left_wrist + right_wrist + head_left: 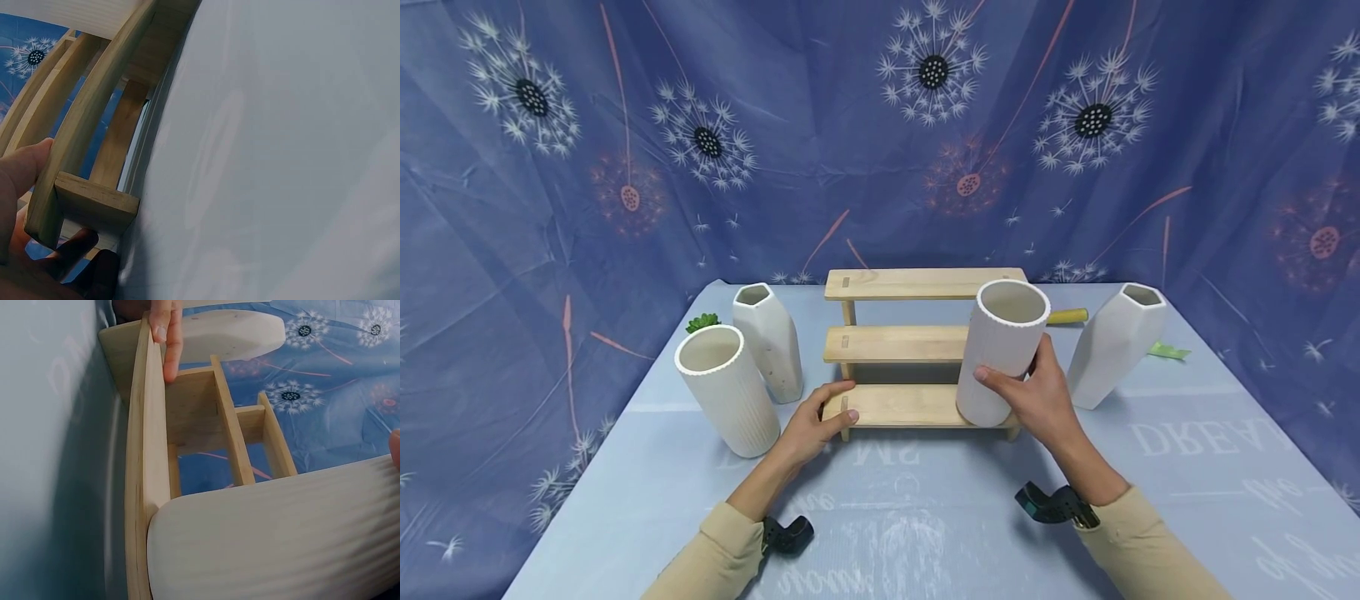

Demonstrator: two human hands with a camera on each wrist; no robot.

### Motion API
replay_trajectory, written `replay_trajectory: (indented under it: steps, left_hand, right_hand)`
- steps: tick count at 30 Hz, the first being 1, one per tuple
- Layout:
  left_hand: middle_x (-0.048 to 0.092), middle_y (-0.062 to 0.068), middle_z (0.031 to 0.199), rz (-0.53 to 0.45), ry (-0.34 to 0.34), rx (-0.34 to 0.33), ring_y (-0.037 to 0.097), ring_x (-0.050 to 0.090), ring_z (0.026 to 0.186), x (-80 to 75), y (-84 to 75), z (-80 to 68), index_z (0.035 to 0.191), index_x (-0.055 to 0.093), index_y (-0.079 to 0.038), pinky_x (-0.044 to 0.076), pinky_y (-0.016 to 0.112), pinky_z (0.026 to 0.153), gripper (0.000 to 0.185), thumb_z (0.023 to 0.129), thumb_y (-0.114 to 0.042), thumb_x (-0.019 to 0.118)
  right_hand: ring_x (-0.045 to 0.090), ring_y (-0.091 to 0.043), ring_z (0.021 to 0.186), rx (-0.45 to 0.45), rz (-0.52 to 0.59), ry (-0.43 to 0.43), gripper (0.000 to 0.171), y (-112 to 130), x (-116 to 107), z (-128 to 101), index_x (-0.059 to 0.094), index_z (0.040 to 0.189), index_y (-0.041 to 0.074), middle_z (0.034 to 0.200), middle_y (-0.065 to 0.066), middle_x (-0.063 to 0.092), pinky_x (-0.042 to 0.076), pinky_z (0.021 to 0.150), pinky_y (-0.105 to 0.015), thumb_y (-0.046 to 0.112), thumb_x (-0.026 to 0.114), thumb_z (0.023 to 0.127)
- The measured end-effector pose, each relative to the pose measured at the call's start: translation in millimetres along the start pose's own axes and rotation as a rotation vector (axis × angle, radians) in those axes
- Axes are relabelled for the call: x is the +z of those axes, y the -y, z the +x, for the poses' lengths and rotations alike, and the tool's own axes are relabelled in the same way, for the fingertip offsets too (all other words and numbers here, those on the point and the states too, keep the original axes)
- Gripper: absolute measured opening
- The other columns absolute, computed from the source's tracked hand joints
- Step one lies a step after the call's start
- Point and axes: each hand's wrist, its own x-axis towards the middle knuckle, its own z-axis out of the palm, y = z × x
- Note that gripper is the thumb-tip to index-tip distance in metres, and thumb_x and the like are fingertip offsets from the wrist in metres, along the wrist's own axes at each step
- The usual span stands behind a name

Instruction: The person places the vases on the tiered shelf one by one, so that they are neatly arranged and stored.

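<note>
Plainly, the pale surface (895,533) fills the lower centre of the frame. Beyond it, left of centre, the left hand (811,425) has its grip part-open, thumb and fingers curled round the left end of the wooden stand's (898,343) lowest step. Right of centre, the right hand (1047,392) spreads its grip to the width of a ribbed white vase (997,358) and holds it. The vase's base meets that step's right end; its long axis runs near upright, mouth upward. A patterned blue curtain (820,92) spans the upper frame.
</note>
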Motion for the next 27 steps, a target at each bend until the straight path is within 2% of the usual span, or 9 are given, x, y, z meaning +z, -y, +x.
replay_trajectory:
  steps: [4,6,8,13,15,22,27]
  left_hand:
    - [0.043,0.017,0.138,0.017,-0.001,0.020,0.026,0.051,0.113,-0.4,1.9,0.8,0.133,0.053,-0.019,0.044,0.028,0.087,0.051,0.086,-0.032,0.068]
    - [0.043,0.017,0.138,0.014,0.006,0.010,0.026,0.051,0.115,-0.9,1.8,1.2,0.133,0.052,-0.018,0.044,0.028,0.088,0.051,0.087,-0.032,0.068]
    - [0.042,0.016,0.140,-0.006,0.018,-0.024,0.027,0.050,0.117,-1.8,-8.0,-2.1,0.134,0.051,-0.017,0.043,0.030,0.090,0.051,0.087,-0.027,0.068]
    - [0.041,0.015,0.141,-0.012,0.021,-0.045,0.027,0.049,0.118,-1.5,-10.7,-2.0,0.135,0.050,-0.017,0.042,0.031,0.092,0.051,0.088,-0.022,0.067]
    - [0.042,0.013,0.141,-0.017,0.016,-0.040,0.025,0.049,0.118,-0.6,-2.2,1.5,0.135,0.051,-0.020,0.042,0.031,0.092,0.051,0.087,-0.024,0.068]
    - [0.042,0.013,0.140,-0.024,0.024,-0.036,0.024,0.050,0.115,-1.1,-3.6,0.3,0.135,0.051,-0.020,0.043,0.028,0.089,0.051,0.087,-0.025,0.068]
    - [0.042,0.013,0.141,-0.027,0.029,-0.036,0.024,0.051,0.114,-0.7,-3.8,0.0,0.135,0.050,-0.019,0.043,0.027,0.087,0.052,0.087,-0.025,0.068]
  right_hand:
    - [0.042,-0.033,0.126,0.020,-0.005,0.014,0.089,1.6,0.5,-1.0,0.020,0.145,0.010,0.139,-0.016,0.040,0.033,0.102,-0.060,0.023,0.078,0.078]
    - [0.041,-0.033,0.126,0.025,-0.005,0.018,0.089,2.5,0.8,-1.3,0.019,0.145,0.011,0.139,-0.016,0.039,0.032,0.103,-0.060,0.022,0.077,0.078]
    - [0.041,-0.034,0.126,0.023,-0.003,0.019,0.090,3.0,1.0,-1.2,0.018,0.145,0.011,0.140,-0.017,0.039,0.032,0.103,-0.060,0.021,0.077,0.079]
    - [0.041,-0.034,0.127,0.021,-0.006,0.023,0.089,2.9,0.6,-1.1,0.018,0.145,0.010,0.139,-0.017,0.039,0.031,0.103,-0.060,0.021,0.077,0.079]
    - [0.040,-0.033,0.127,0.015,-0.007,0.027,0.089,2.9,0.0,-1.5,0.018,0.145,0.009,0.139,-0.017,0.039,0.031,0.104,-0.059,0.021,0.077,0.079]
    - [0.044,-0.029,0.120,-0.048,-0.013,0.010,0.088,-0.6,-5.1,-5.3,0.021,0.145,0.010,0.137,-0.015,0.040,0.033,0.100,-0.053,0.018,0.077,0.078]
    - [0.042,-0.024,0.120,-0.046,-0.023,-0.015,0.085,-0.7,-11.5,-10.3,0.024,0.146,0.014,0.137,-0.012,0.040,0.031,0.101,-0.050,0.018,0.077,0.079]
